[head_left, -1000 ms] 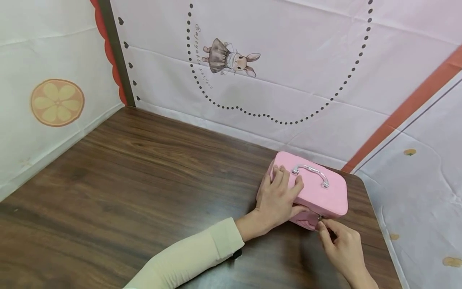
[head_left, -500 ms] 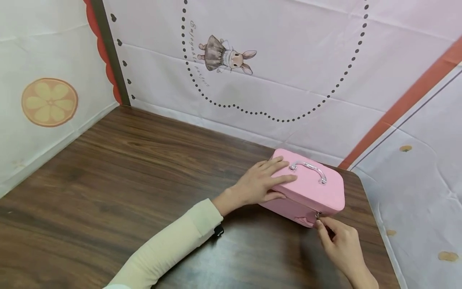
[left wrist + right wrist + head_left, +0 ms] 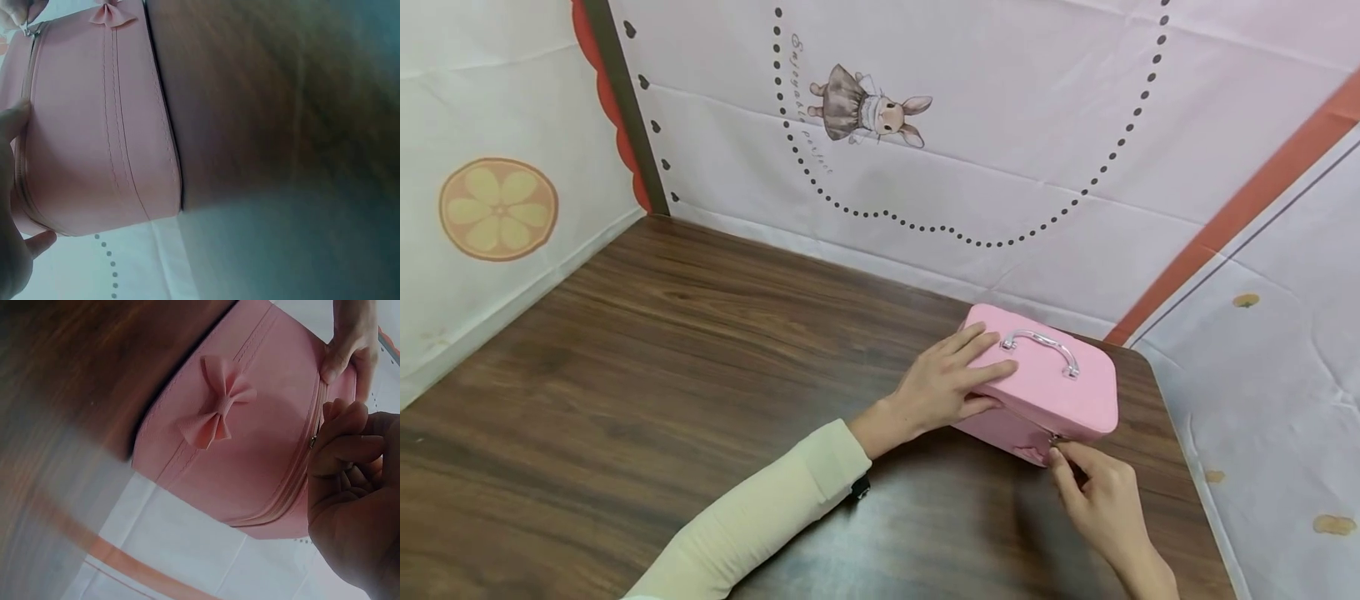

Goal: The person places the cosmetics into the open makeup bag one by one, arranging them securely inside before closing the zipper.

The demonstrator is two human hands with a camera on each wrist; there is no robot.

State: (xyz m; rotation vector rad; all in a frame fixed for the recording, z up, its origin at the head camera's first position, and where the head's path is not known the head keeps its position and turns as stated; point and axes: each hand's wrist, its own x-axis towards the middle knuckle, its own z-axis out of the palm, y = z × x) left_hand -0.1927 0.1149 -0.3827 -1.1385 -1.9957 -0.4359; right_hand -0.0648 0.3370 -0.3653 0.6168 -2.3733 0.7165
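Note:
A pink vanity case (image 3: 1078, 398) with a silver handle (image 3: 1041, 340) on its lid stands at the table's right back. My left hand (image 3: 942, 382) rests on the lid's left end, fingers spread and thumb along the front edge by the zip seam. At the front right, my right hand (image 3: 1105, 496) pinches the metal zipper pull (image 3: 27, 30) between thumb and index finger. The zip (image 3: 275, 509) runs round the case just under the lid and looks closed where it shows. On the front panel sits a pink bow (image 3: 219, 403).
The case stands on a dark wood-grain table (image 3: 700, 358), near its rounded back right corner. Printed cloth walls (image 3: 1000, 125) rise behind it and on both sides, with the back cloth close behind the case.
My left hand has slid left along the lid, uncovering more of the front panel. My right hand keeps its pinch on the zipper pull and has shifted slightly left along the seam.

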